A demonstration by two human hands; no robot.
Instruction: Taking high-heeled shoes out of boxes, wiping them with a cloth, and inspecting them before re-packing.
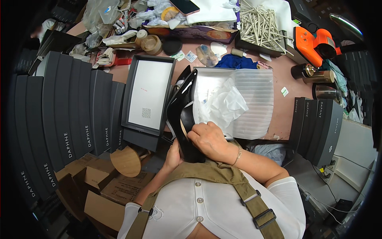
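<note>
A glossy black high-heeled shoe stands on end in front of my chest, its pointed toe up and away from me. My left hand is closed round its lower left side near the heel end. At the shoe's opening, my right hand has its fingers curled over the edge, with the fingertips partly hidden inside. Just behind the toe shows part of another black shiny piece, perhaps a second shoe. Right of the shoe, crumpled white tissue paper lies in a white-lined box, beside a ribbed translucent wrapping sheet.
An open dark grey shoebox part with white inside lies to the left. Dark shoeboxes line the left; more stand right. At the back are a box of pale sticks and an orange tool. Cardboard cartons sit below left.
</note>
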